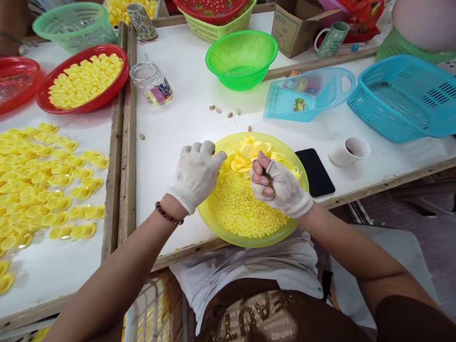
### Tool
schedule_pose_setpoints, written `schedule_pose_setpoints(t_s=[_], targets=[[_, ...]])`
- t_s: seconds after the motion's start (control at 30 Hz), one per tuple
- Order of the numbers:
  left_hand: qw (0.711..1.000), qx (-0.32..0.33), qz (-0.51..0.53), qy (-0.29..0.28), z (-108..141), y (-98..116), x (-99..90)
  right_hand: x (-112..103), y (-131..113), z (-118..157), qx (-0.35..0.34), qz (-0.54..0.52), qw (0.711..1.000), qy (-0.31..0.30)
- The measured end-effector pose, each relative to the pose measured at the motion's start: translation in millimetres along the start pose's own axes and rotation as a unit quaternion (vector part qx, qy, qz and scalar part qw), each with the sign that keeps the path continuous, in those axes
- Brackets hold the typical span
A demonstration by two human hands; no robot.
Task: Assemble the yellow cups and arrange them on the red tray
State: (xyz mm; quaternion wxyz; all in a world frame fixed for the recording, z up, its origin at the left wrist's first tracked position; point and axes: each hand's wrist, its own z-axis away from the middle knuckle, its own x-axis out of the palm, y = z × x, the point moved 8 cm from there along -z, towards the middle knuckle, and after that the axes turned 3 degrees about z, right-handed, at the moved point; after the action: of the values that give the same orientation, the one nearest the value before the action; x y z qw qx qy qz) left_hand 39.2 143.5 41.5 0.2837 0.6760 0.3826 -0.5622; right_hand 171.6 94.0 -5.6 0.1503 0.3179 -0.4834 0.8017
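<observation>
A yellow translucent basin sits at the table's front edge, partly over the person's lap. Small yellow pellets fill most of it, and a heap of thin yellow round plastic pieces lies at its far side. My left hand, in a white fingertip-less glove, is over the basin's left rim with fingers curled down; its back hides anything in them. Above the pellets, my right hand, gloved alike, has its fingers curled in against the thumb. What it holds, if anything, cannot be made out.
Rows of yellow pieces cover the left table, beyond a wooden strip. A red basin holds more. Around mine stand a jar, a green basin, a blue scoop, a blue basket, a phone and a cup.
</observation>
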Motion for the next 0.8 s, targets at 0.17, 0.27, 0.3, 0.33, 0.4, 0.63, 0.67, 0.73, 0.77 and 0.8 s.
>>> schedule_pose_setpoints(t_s=[0.17,0.27,0.3,0.33,0.4,0.63,0.67,0.73,0.77,0.8], targets=[[0.994,0.093,0.005,-0.058,-22.9,17.4,22.1,-4.3,-4.6,-4.1,-0.018,-0.008,1.0,0.011],[0.988,0.042,0.14,-0.042,-16.9,11.5,10.0,-8.5,-6.8,-3.3,-0.022,-0.012,1.0,0.015],[0.975,-0.008,0.222,-0.025,-11.6,5.5,3.1,-8.4,-7.2,-2.5,-0.026,-0.005,1.0,0.013],[0.947,-0.066,0.315,-0.013,-4.4,-0.4,-1.6,-7.4,-7.7,-1.3,-0.034,0.008,0.999,0.011],[0.852,-0.175,0.493,-0.015,13.2,-5.2,-1.6,-3.0,-10.1,1.6,-0.067,0.05,0.996,0.009],[0.662,-0.262,0.7,-0.05,47.3,22.7,7.7,12.2,-9.2,6.7,-0.15,0.257,0.955,0.0],[0.652,-0.258,0.712,-0.049,49.7,24.7,9.0,11.1,-8.1,6.2,-0.15,0.269,0.951,0.0],[0.629,-0.263,0.73,-0.047,55.8,25.9,14.5,9.2,-5.2,5.2,-0.142,0.278,0.95,-0.008],[0.615,-0.276,0.738,-0.047,59.5,25.4,18.9,9.0,-4.2,5.0,-0.136,0.272,0.952,-0.013],[0.598,-0.294,0.744,-0.047,63.4,24.7,24.0,9.4,-4.4,5.2,-0.133,0.259,0.957,-0.015]])
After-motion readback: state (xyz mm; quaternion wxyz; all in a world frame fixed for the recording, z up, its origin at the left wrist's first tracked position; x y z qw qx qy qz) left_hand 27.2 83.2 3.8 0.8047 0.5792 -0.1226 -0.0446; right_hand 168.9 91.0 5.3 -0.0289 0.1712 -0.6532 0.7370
